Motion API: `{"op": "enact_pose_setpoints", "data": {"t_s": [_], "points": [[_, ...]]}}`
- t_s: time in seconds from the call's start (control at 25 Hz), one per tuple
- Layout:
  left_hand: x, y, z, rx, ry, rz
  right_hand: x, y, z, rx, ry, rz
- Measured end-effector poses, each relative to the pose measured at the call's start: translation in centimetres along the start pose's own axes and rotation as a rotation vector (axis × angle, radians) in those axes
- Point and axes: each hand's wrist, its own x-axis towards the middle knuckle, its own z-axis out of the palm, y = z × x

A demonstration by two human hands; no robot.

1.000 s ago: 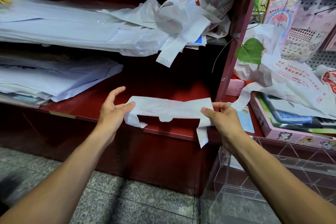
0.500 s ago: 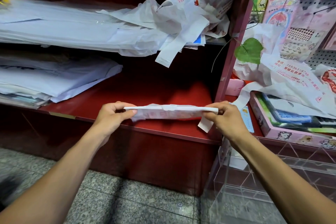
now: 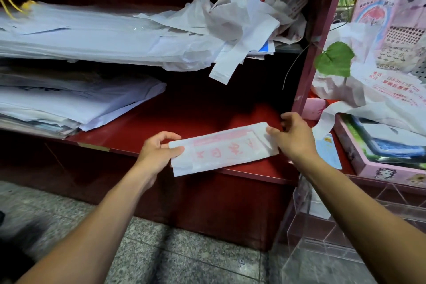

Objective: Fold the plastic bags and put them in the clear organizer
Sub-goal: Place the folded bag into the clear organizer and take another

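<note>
A white plastic bag with red print (image 3: 221, 148), folded into a long flat strip, is held over the front edge of the red lower shelf (image 3: 129, 136). My left hand (image 3: 156, 152) pinches its left end between thumb and fingers. My right hand (image 3: 292, 138) pinches its right end, thumb on top. The clear organizer (image 3: 341, 233) with its divided compartments stands at the lower right, under my right forearm. A heap of crumpled white bags (image 3: 242, 23) lies on the upper shelf.
Stacks of flat white bags (image 3: 76, 101) fill the left of both shelves. To the right of a red shelf post (image 3: 309, 57) lie more printed bags (image 3: 378, 97), a pink box (image 3: 373, 166) and green leaves (image 3: 334, 59). Grey speckled floor lies below.
The bag went from a loose strip with hanging handles to a narrow edge-on fold, and now lies as a flat folded strip showing its red print. Both hands kept hold of its ends.
</note>
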Motion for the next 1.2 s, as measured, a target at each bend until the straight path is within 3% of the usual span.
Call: {"op": "enact_pose_setpoints", "data": {"t_s": [0.08,0.16,0.24,0.36,0.44,0.52,0.6,0.68,0.84,0.92,1.04,1.2], "points": [[0.2,-0.1,0.7,-0.037,0.132,-0.03,-0.6,0.1,0.9,-0.242,0.032,-0.169],[0.1,-0.1,1.2,-0.056,0.174,-0.06,-2.0,-0.1,2.0,-0.386,-0.064,-0.32],[-0.3,-0.1,1.6,0.045,0.078,-0.056,-3.3,-0.5,2.8,-0.501,-0.208,-0.401],[-1.1,0.1,2.2,0.217,-0.125,-0.042,-4.6,-0.8,2.8,-0.44,-0.454,-0.42],[-1.6,0.2,2.8,0.23,-0.231,-0.062,-5.5,-0.7,2.3,-0.472,-0.646,-0.469],[-2.2,0.3,3.3,0.23,-0.379,-0.087,-6.3,-0.4,2.2,-0.605,-0.736,-0.554],[-2.7,0.1,3.4,0.282,-0.467,0.003,-6.6,0.1,2.1,-0.705,-0.7,-0.611],[-2.9,-0.2,3.1,0.459,-0.414,0.236,-6.7,0.7,2.0,-0.748,-0.615,-0.679],[-3.2,-1.2,2.6,0.908,-0.469,0.575,-6.5,1.9,1.5,-0.587,-0.515,-0.7],[-3.2,-1.5,3.0,0.961,-0.454,0.632,-6.4,2.1,1.4,-0.552,-0.528,-0.683],[-2.8,-2.0,3.2,0.849,-0.296,0.667,-6.1,2.2,1.7,-0.462,-0.536,-0.646],[-2.0,-2.6,3.6,0.782,-0.254,0.565,-5.5,2.2,1.5,-0.214,-0.491,-0.531]]}}
